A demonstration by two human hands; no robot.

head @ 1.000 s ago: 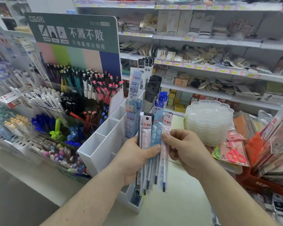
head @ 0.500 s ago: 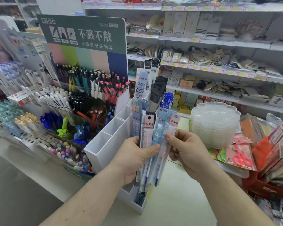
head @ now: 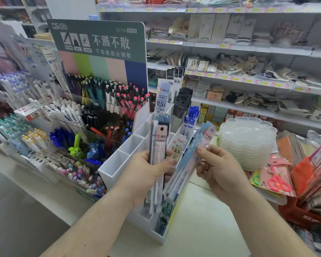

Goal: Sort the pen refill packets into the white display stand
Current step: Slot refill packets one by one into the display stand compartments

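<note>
Right hand [head: 219,169] pinches tilted blue packets [head: 188,164]; left hand [head: 146,173] clamps upright bundle [head: 158,156]; white display stand [head: 122,164] just behind, leftward.

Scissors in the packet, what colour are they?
Pink-red scissors, best seen in the head view.

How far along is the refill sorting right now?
Done: some packets already stand in the white display stand. In hand: the left hand grips a bundle; the right hand pinches one tilted packet. Left: slotting these; several left-column compartments look empty.
</note>
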